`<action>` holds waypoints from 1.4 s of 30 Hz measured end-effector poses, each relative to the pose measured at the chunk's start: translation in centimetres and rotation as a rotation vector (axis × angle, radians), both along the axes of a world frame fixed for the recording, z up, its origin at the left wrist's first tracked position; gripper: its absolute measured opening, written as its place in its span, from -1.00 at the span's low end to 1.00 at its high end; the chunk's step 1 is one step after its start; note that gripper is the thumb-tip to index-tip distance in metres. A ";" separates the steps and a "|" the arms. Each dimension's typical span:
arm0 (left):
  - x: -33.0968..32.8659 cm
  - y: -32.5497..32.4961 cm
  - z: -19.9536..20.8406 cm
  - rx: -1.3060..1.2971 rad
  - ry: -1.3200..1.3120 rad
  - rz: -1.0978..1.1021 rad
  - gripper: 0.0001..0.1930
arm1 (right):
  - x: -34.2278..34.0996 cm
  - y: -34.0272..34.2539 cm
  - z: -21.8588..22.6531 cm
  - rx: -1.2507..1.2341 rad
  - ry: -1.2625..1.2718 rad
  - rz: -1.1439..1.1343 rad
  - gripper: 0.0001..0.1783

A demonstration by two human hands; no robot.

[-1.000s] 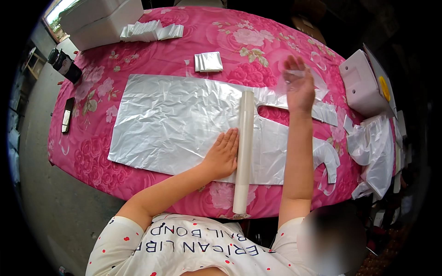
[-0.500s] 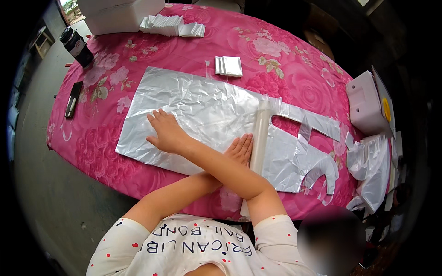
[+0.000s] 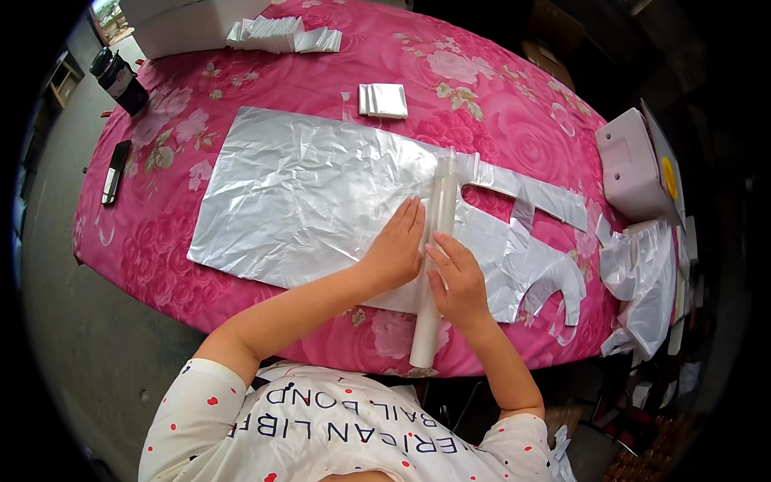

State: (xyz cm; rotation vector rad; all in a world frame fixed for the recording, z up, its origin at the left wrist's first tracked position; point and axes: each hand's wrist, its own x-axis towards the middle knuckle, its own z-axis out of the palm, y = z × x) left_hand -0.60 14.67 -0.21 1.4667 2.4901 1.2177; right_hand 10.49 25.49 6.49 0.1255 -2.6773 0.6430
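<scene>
A silvery-white plastic vest bag [image 3: 297, 185] lies spread on the table, wrinkled, with its cut handle loops [image 3: 554, 281] toward the right. Across it rests a pale, translucent tube [image 3: 428, 313], its near end reaching past the bag's lower edge. My left hand [image 3: 397, 245] is flat on the bag along the tube's left side, fingers stretched out and close together. From the right, my right hand [image 3: 459, 281] touches the tube with outstretched fingertips, its thumb apart. Neither hand is wrapped around anything.
Beyond the bag sits a small stack of folded bags [image 3: 383, 100]. A row of folded packets [image 3: 277, 36] adjoins a white box [image 3: 189, 24]. A dark bottle [image 3: 120, 83] and a phone [image 3: 116, 172] are at left. At right stand a white container [image 3: 638, 165] and loose plastic bags [image 3: 642, 277].
My right hand has left the bag's left part and come right to the tube, so my forearms are no longer crossed. My left hand has stayed beside the tube, shifting slightly up.
</scene>
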 end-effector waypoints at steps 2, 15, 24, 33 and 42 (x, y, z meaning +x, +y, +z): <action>-2.3 1.0 2.1 0.077 -0.221 -0.005 -0.41 | 1.4 1.2 -1.0 -0.025 -0.022 -0.046 -0.61; -8.8 6.7 3.6 0.357 -1.827 0.152 -0.26 | 2.1 3.1 -1.7 -0.039 -0.134 0.056 -0.58; -11.0 -6.0 5.7 0.163 -1.398 0.042 -0.58 | -2.8 -1.8 -2.3 0.089 -0.151 0.310 -0.55; -6.9 -26.5 5.7 0.232 -1.171 0.394 -0.66 | -8.1 -18.6 2.7 -0.690 -0.262 1.173 -0.62; 0.6 -36.0 4.9 0.274 -1.122 0.617 -0.69 | -16.3 -13.3 -4.0 0.194 -0.113 0.650 -0.41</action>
